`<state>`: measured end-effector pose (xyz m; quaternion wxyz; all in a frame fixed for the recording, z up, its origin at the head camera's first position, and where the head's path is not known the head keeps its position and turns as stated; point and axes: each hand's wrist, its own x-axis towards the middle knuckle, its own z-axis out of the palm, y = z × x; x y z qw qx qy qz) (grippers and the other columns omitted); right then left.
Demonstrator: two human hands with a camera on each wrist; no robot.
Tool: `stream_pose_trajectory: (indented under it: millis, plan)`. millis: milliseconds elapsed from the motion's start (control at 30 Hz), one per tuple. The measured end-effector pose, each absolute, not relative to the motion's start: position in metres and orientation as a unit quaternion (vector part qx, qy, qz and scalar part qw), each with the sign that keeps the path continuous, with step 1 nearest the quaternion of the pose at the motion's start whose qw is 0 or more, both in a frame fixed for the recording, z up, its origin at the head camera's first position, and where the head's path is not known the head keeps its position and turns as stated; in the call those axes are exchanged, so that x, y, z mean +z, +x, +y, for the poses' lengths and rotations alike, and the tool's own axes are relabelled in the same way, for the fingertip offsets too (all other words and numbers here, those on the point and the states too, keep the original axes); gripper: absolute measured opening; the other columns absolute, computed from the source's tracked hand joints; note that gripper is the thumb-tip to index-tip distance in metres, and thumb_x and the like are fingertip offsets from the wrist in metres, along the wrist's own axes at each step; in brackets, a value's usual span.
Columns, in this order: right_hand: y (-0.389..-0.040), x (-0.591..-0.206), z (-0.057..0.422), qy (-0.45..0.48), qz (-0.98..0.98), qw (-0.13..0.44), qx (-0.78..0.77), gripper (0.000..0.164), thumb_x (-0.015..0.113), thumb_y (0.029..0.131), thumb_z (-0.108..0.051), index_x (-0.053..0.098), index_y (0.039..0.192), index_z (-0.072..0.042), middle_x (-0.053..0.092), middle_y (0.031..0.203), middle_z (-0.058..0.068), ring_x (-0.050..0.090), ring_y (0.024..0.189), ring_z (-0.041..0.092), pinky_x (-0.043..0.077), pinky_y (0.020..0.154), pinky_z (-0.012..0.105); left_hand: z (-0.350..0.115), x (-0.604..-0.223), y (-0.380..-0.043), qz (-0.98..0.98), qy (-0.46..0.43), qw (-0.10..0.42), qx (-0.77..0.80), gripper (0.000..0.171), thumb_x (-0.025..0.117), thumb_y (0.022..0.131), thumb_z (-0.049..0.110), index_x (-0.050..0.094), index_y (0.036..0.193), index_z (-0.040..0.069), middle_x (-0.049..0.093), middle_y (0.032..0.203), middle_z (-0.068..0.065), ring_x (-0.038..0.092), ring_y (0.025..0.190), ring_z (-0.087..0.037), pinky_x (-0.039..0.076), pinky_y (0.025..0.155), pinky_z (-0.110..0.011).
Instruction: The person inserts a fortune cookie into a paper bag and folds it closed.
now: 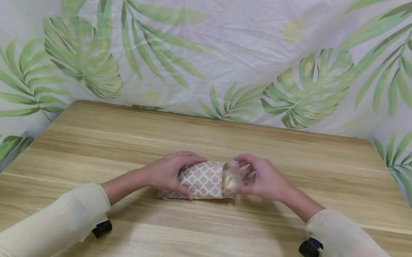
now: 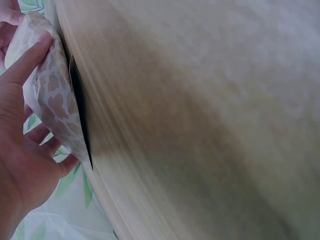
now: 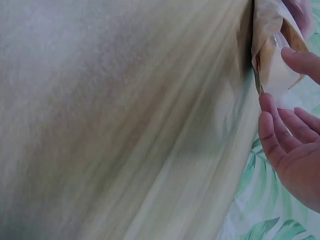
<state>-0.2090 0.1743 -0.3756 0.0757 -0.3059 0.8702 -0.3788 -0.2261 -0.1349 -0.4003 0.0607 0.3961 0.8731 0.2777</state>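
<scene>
My left hand point(image 1: 166, 170) grips the tan-and-white patterned paper bag point(image 1: 203, 179) while my right hand point(image 1: 268, 181) holds the translucent plastic pouch point(image 1: 231, 180) at its mouth, only partway inside!

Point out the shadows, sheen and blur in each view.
Head: sharpest overall, soft shadows on the wooden table near both sleeves, faint sheen on the leaf-print backdrop; left wrist: table grain smeared, a broad dark shadow slanting across it, the patterned pouch clearer; right wrist: table blurred and hazy at upper left, the right hand better defined.
</scene>
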Motion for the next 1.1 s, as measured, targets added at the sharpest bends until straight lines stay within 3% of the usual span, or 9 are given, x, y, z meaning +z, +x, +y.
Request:
stream_pose_trajectory:
  millis: [267,467,600,1100]
  plan:
    - [-0.204,-0.379,0.165,-0.272,0.863,0.095,-0.416,0.073,0.094,0.073,-0.005,0.057,0.132,0.013,0.067,0.119,0.02,0.07,0.091,0.021,0.059,0.08,0.031,-0.135,-0.401,-0.226,0.873,0.398,0.059,0.275,0.099,0.098,0.068,0.038,0.053,0.149,0.004,0.059,0.144,-0.015,0.054,0.133,-0.036,0.044,0.111,-0.055]
    - [-0.204,-0.38,0.172,-0.263,0.8,0.152,-0.517,0.066,0.076,0.082,0.015,0.044,0.139,0.023,0.055,0.119,0.03,0.07,0.099,0.035,0.059,0.088,0.032,-0.136,-0.402,-0.226,0.874,0.395,0.06,0.277,0.098,0.098,0.068,0.037,0.053,0.149,0.005,0.058,0.144,-0.015,0.054,0.133,-0.035,0.043,0.111,-0.055]
    - [-0.203,-0.38,0.175,-0.247,0.781,0.173,-0.547,0.064,0.073,0.085,0.017,0.043,0.141,0.022,0.055,0.119,0.032,0.069,0.105,0.04,0.059,0.09,0.03,-0.136,-0.402,-0.227,0.873,0.398,0.055,0.278,0.097,0.098,0.068,0.037,0.053,0.149,0.006,0.059,0.144,-0.014,0.055,0.132,-0.035,0.045,0.109,-0.056]
    - [-0.2,-0.395,0.168,-0.22,0.767,0.17,-0.578,0.063,0.074,0.083,0.019,0.047,0.14,0.022,0.065,0.113,0.033,0.073,0.1,0.04,0.061,0.082,0.031,-0.135,-0.401,-0.226,0.874,0.399,0.057,0.271,0.098,0.097,0.07,0.039,0.052,0.15,0.005,0.06,0.141,-0.013,0.057,0.128,-0.032,0.047,0.107,-0.053]
